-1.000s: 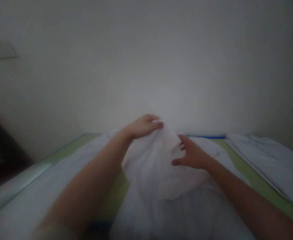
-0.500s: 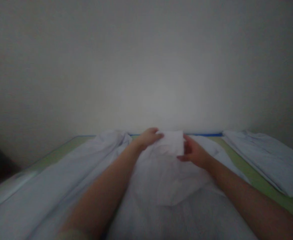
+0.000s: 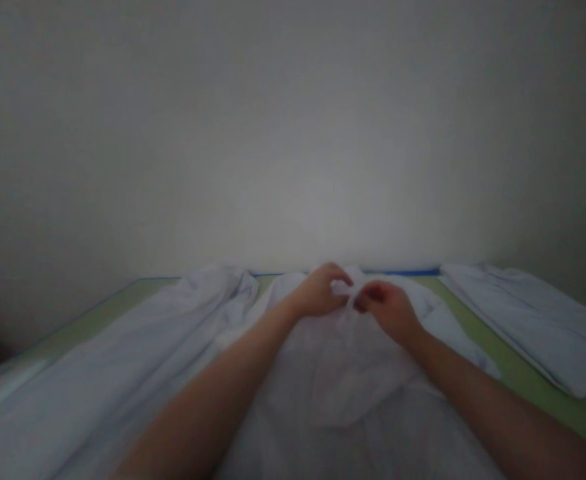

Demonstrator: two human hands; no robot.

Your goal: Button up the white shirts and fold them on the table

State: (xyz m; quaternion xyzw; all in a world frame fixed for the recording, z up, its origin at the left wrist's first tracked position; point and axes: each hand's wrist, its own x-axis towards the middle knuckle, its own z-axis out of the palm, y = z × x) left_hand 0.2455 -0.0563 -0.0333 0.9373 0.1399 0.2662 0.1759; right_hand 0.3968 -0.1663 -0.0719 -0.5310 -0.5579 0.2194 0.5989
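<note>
A thin white garment [image 3: 343,380] is spread out before me, its near part below both forearms. At its far end my left hand [image 3: 325,290] curls thumb and fingers around a gathered bit of the white cloth. Close beside it on the right, my right hand [image 3: 385,303] pinches the same cloth, fingertips drawn together. Between the hands the fabric is bunched into a narrow fold. The picture is dim and blurred, so I cannot make out buttons or seams there.
Another long white garment [image 3: 123,360] lies on the left. A folded white garment [image 3: 533,320] rests at the right. Green table surface [image 3: 477,327] shows between them, with a blue edge [image 3: 413,272] at the back against a pale wall [image 3: 293,133].
My hands have come closer together. The flat white flap held up between them is now lowered and bunched. My right hand has turned, its fingers closing on the cloth.
</note>
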